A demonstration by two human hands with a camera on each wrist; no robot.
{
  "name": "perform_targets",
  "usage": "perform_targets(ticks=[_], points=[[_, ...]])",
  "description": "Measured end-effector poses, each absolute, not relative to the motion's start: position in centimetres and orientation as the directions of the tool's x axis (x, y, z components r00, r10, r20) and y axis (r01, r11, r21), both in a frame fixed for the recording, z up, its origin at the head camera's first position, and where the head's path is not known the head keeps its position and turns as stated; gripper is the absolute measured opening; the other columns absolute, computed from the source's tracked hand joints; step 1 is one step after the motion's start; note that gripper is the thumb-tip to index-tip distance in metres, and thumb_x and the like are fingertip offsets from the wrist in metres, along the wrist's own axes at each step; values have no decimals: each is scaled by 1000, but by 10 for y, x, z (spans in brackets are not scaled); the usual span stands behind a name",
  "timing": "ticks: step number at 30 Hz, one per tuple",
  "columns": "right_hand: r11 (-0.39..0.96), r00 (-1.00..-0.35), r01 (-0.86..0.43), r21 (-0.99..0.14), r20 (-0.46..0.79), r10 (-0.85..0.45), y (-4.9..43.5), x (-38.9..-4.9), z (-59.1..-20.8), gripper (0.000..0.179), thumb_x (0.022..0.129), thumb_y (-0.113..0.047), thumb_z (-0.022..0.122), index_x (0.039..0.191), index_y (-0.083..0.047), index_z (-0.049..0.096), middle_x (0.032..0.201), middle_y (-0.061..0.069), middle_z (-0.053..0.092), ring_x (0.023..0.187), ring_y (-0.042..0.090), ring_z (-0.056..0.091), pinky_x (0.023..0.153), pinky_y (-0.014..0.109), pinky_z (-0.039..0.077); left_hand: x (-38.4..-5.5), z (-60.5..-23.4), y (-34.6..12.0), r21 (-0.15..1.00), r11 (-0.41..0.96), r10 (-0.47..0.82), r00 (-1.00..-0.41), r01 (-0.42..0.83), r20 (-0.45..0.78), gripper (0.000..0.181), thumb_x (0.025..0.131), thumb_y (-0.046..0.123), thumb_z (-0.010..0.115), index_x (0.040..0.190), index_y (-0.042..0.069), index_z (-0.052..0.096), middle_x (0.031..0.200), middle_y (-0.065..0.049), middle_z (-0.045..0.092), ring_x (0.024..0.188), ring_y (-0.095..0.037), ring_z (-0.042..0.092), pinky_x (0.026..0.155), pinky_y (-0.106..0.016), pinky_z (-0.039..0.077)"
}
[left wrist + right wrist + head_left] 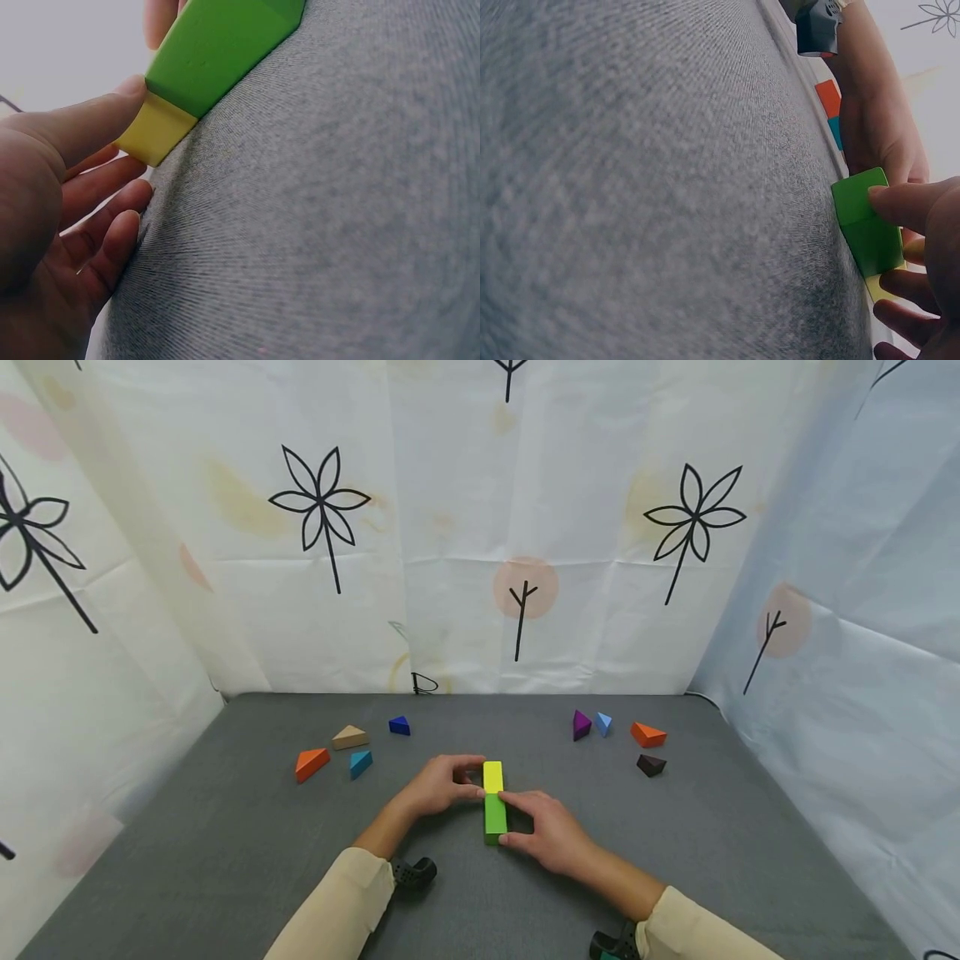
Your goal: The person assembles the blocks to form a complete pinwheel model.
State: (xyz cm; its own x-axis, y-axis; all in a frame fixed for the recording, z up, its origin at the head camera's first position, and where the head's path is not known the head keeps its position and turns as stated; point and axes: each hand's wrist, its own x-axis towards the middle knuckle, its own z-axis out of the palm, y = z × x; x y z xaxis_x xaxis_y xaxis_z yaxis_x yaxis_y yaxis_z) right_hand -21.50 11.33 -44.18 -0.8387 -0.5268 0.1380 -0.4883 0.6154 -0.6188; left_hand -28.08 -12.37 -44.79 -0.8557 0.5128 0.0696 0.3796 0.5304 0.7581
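A green block and a yellow block lie end to end on the grey table, the yellow one farther away. My left hand holds the yellow block from its left side, with the thumb by the seam and the fingers toward the far end. From the right, my right hand grips the green block, thumb at its near end and index finger close to the seam. In the left wrist view the green block meets the yellow block flush.
At the left lie an orange wedge, a tan triangle, a light blue wedge and a dark blue one. Purple, pale blue, orange and dark brown pieces lie at the right. Printed cloth stands behind.
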Motion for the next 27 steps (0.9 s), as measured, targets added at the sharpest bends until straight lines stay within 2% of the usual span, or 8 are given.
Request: perform_targets(ticks=[4, 13, 25, 27], points=[[617, -836, -495, -612, 140, -531, 112, -215, -441, 61, 85, -33, 76, 137, -7, 56, 125, 10, 61, 118, 29, 54, 95, 53, 43, -280, -448, -124, 765, 527, 512, -857, 371, 63, 57, 91, 24, 71, 141, 5, 52, 131, -7, 60, 96, -16, 59, 77, -33, 50], [610, -824, -524, -595, 172, -540, 112, -215, -440, 58, 85, -28, 77, 135, -7, 58, 127, 8, 62, 117, 29, 54, 96, 53, 41, -279, -448, -123, 772, 534, 484, -873, 344, 54, 53, 94, 30, 67, 139, 6, 54, 131, -8, 60, 103, -20, 60, 90, -43, 48], [621, -820, -533, -575, 167, -548, 114, -215, -441, 59, 85, -31, 76, 136, -7, 57, 124, 8, 63, 114, 28, 55, 94, 52, 44, -275, -448, -117, 755, 572, 433, -900, 322, 55, 49, 94, 31, 66, 138, 10, 56, 129, -5, 62, 103, -20, 61, 88, -42, 49], [622, -818, -538, -569, 172, -549, 114, -215, -442, 59, 85, -30, 76, 136, -8, 57, 124, 7, 63, 113, 27, 55, 93, 51, 44, -271, -445, -116, 736, 597, 420, -906, 320, 52, 50, 94, 31, 66, 139, 11, 55, 124, -5, 64, 103, -20, 61, 86, -42, 50]])
